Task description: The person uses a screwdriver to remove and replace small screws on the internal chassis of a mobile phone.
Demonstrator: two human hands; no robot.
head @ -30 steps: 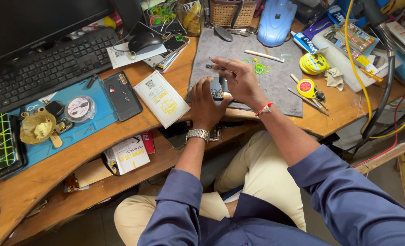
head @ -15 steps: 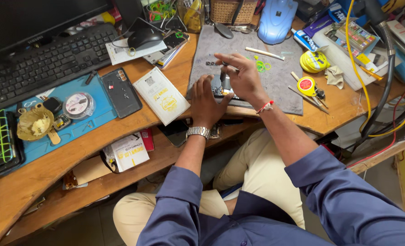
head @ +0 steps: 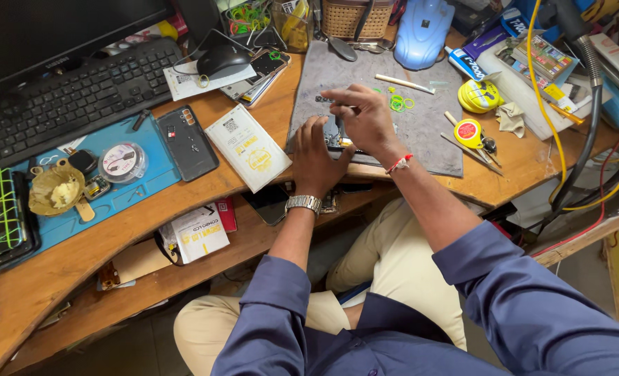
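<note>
- the left hand, wristwatch on its wrist, rests at the near edge of the grey work mat; its fingers are curled against the left side of a small opened phone that lies flat on the mat, bracing it rather than lifting it.
- the right hand arches over the same phone from the right. its thumb and first fingers are pinched nearly shut on a thin metal tool, tweezers by the look of it, whose tip points left just beyond the phone's far end.
- most of the phone is hidden under both hands, so i cannot tell which part the tool is working on.
- to do this well, i'd judge the left hand should hold the phone flat and unmoving, and the right wrist should stay propped on the mat so only the fingertips steer the tool; a light pinch suits small parts.
- loose green rubber bands lie on the mat just right of the right hand, and a yellow tape roll sits farther right.
- left of the mat, a white flat package lies on the desk, beside a dark phone back cover on a blue mat.
- a keyboard and mouse sit at the far left.
</note>
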